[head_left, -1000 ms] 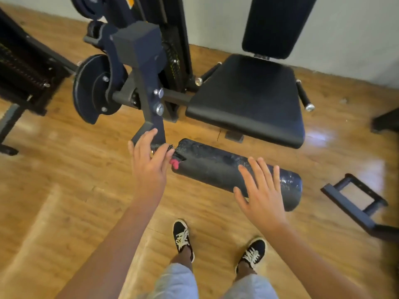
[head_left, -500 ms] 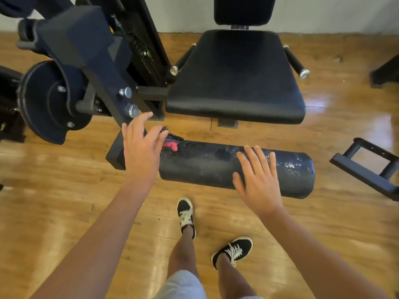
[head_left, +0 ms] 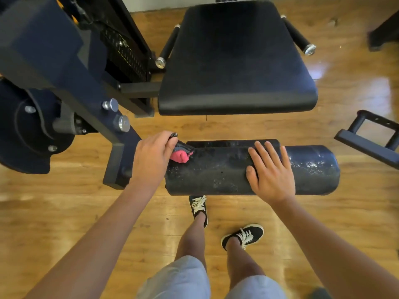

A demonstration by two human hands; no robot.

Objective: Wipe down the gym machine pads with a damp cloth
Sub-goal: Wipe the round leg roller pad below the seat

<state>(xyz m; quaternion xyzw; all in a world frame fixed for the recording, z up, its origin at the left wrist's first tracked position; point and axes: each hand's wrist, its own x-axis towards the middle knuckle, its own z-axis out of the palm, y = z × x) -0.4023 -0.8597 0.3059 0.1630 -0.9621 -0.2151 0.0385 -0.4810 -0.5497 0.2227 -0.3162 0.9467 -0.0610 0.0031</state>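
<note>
My left hand (head_left: pixel 154 156) is clamped on a bunched pink and dark cloth (head_left: pixel 181 152), pressing it to the left end of the black roller pad (head_left: pixel 218 171); most of the cloth is hidden under my fingers. My right hand (head_left: pixel 269 171) lies flat on the roller, fingers spread, gripping nothing. White flecks mark the roller's right end. The seat pad (head_left: pixel 235 59) sits beyond it, its back edge cut off at the top.
</note>
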